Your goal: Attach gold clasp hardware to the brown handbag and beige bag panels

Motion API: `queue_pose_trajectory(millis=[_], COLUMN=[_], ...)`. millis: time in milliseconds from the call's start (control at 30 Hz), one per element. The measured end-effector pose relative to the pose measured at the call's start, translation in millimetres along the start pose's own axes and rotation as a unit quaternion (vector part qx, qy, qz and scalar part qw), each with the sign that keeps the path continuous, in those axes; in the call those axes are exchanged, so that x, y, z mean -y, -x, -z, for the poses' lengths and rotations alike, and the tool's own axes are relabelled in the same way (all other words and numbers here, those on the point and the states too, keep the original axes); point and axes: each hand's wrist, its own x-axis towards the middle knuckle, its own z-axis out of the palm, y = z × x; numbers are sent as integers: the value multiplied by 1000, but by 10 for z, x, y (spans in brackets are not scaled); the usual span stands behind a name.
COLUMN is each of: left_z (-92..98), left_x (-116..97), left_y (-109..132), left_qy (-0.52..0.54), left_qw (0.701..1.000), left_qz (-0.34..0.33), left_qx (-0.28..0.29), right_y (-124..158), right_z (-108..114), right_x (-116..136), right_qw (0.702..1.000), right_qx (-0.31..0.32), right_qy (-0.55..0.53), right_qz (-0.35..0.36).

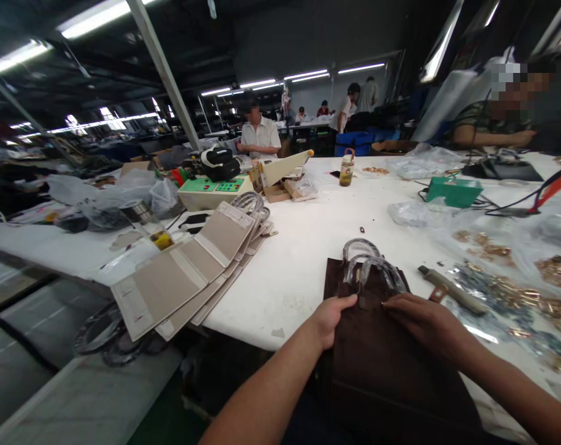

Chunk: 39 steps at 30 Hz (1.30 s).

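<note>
Left hand [330,319] clasps a brown bag [377,358] (looped handles [386,271], plastic-wrapped); right hand [429,322] touches it, grasp unclear.

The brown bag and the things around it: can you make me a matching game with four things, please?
1. Bag
2. Left hand
3. Panels
4. Bottle

A. Beige, overlapping in a pile
B. Dark brown, under both hands
C. Standing upright, far side of the table
D. Gripping the bag's edge

Pairs: 1-B, 2-D, 3-A, 4-C
</note>
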Motion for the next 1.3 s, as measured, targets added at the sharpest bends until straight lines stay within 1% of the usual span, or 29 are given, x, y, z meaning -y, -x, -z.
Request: queue_pose_trajectory(millis=[100,200,433,533,667,800,867,1033,1167,1300], left_z=[16,-5,-72,-78,-114,-177,-188,-185,-208,-228], left_x=[18,26,32,23,8,-19,-36,-51,-60,-70], left_y=[5,33,70,72,93,112,106,83,79,76], left_qy=[-2,-13,-26,-24,-30,-37,-41,-47,-48,-41], left_qw=[1000,1000,999,999,999,999,999,999,998,999], left_qz=[-15,-22,-25,-18,-13,-17,-13,-6,-8,-5], left_qx=[-8,-19,-32,-35,-31,-25,-18,-17,-27,-29], right_y=[78,136,108,98,124,123,98,24,-26,-69], right_z=[-72,-115,-28,-57,-122,-71,-13,117,156,153], right_x=[-53,-58,-61,-53,2,57,57,22,38,113], right_qw=[999,994,993,994,997,997,997,998,995,989], right_qx=[-30,-57,-16,-23,-57,-72,-63,2,19,31], right_qy=[33,81,91,86,53,33,38,66,98,141], right_qz=[32,41,71,56,-1,-20,-21,-2,-13,-24])
